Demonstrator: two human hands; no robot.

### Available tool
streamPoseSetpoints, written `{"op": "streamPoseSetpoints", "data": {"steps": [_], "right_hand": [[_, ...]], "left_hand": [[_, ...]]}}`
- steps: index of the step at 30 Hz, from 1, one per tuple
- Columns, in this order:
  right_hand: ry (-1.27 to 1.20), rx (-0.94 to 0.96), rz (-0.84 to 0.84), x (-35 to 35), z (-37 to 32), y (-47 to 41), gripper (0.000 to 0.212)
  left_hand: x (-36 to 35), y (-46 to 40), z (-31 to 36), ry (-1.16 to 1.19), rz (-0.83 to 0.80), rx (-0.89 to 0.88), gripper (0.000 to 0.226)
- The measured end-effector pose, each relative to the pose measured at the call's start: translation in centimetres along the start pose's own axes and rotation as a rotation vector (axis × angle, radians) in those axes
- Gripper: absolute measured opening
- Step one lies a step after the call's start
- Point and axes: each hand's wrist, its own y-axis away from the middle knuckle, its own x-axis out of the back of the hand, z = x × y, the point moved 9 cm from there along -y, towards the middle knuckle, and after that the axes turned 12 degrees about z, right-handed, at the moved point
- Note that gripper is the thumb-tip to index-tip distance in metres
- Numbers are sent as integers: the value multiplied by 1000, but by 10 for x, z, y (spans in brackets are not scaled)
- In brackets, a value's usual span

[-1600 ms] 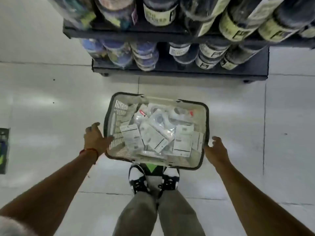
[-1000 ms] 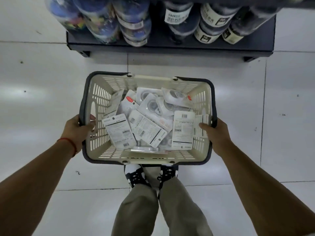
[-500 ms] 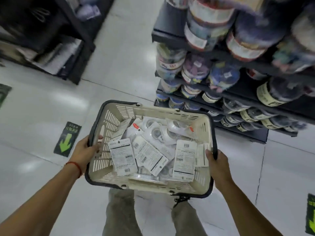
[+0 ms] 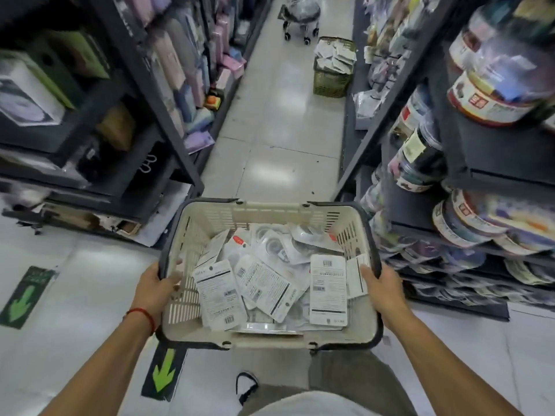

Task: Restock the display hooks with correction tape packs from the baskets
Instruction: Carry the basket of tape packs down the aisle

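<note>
Here, hands (image 4: 156, 288) grip slotted plastic basket (image 4: 270, 216).

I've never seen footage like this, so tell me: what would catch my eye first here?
First, the cream basket at the centre, heaped with white correction tape packs; the left hand and right hand grip its two sides. Next, the shelves of round tubs on the right. Farther up the aisle, a green basket of packs stands on the floor.

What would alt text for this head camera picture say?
Two hands, left and right, grip a cream basket of correction tape packs in a shop aisle. A second basket stands farther down.
</note>
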Motion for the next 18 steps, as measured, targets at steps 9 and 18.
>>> {"op": "streamPoseSetpoints", "data": {"steps": [9, 18], "right_hand": [[-48, -79, 18, -116, -139, -148, 17], [-39, -85, 139, -155, -308, -310, 17]], "left_hand": [[-38, -167, 176, -53, 48, -101, 22], [-135, -332, 355, -59, 4, -163, 24]]}}
